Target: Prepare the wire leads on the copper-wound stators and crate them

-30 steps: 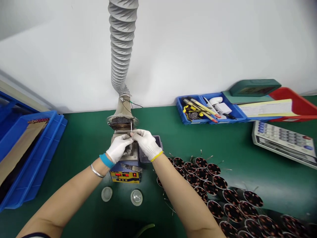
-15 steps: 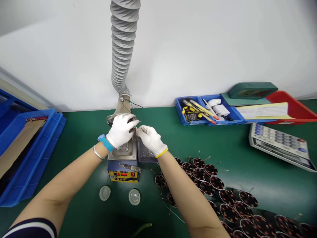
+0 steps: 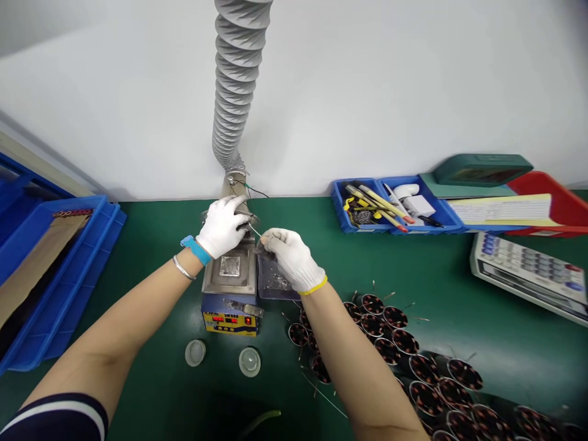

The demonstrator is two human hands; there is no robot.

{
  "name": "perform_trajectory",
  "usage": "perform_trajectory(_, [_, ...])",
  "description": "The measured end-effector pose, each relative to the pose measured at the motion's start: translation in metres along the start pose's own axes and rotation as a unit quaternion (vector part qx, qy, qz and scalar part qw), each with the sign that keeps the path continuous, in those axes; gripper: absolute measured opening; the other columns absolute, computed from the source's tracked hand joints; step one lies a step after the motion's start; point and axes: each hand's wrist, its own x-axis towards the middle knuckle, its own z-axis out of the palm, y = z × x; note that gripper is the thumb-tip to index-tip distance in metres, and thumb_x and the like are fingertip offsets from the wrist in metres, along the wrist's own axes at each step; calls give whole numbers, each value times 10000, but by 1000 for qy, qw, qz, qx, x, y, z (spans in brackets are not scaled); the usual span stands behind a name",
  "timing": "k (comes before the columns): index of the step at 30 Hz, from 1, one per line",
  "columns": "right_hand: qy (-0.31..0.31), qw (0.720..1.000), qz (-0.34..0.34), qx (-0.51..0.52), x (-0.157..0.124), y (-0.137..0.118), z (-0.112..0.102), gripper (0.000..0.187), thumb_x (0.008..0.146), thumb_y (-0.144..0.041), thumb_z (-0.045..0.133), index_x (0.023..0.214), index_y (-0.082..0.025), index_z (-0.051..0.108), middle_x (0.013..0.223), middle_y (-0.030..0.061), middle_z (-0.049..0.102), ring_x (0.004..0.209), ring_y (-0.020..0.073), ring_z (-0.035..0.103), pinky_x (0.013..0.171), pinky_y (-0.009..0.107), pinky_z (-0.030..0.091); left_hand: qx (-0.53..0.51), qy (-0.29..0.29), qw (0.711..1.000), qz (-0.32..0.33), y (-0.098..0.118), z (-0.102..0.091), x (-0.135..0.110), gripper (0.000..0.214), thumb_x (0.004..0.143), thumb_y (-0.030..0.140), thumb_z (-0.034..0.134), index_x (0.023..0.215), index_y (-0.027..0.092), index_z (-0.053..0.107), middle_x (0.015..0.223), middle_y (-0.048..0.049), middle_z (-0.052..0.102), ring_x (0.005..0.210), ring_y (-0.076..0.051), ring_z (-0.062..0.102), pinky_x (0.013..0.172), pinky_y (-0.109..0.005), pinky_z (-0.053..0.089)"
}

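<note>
My left hand [image 3: 224, 228], in a white glove, is closed behind the solder pot [image 3: 211, 278], near the fume hood's metal mouth. Whatever it grips is mostly hidden by its fingers. A thin pale wire [image 3: 254, 230] runs from there to my right hand [image 3: 291, 258], also gloved, whose fingertips pinch its end. A small dark patch shows at those fingertips, too blurred to name. Below the hands lies the pot's square of shiny solder [image 3: 230, 266]. Red digits glow on the pot's yellow front panel [image 3: 229, 324].
A ribbed grey exhaust hose [image 3: 236, 92] hangs above. Right of the pot sits a dark tray [image 3: 278, 285] with solder scraps. Many round wire-wound parts [image 3: 425, 397] stand at lower right. Two small round dishes [image 3: 249, 362] lie in front; blue trays [image 3: 59, 312] stand left.
My hands have drawn apart a little, my right hand shifting right, and the wire between them now shows. The left hand has lifted back, uncovering the solder square. The view has shifted slightly.
</note>
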Motion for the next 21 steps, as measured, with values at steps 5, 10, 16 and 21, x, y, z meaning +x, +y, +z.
perform_trajectory(5, [-2,1000,-5,17,-4,-5,-1,151,703,-308,524,642,-174,558,581,-32,535,523,95,429,526,249,332,-27,9,999,-17,5,-1,-4,240,783,307,636,991,230,728,1298,-99,588,1190,-308,502,983,-494,410])
perform_trajectory(10, [27,997,-69,-18,2,-2,-2,149,765,-292,518,687,-176,570,670,-22,554,618,107,477,619,261,388,-39,-12,999,-13,7,1,2,156,776,239,610,834,278,750,1243,-21,637,1183,-268,514,1013,-461,392])
perform_trajectory(16, [40,980,-54,186,23,-2,3,133,669,-287,586,654,-190,496,709,-17,542,642,119,529,648,299,469,-29,-12,995,-98,10,3,9,105,724,254,646,768,223,737,1339,-79,561,1234,-358,455,985,-533,394])
perform_trajectory(21, [2,959,-34,283,30,-22,6,189,637,-265,608,639,-206,429,655,-27,503,580,106,507,532,262,447,-29,-57,984,-166,14,-3,15,164,717,389,664,692,233,705,1426,-41,484,1314,-391,358,1056,-562,317])
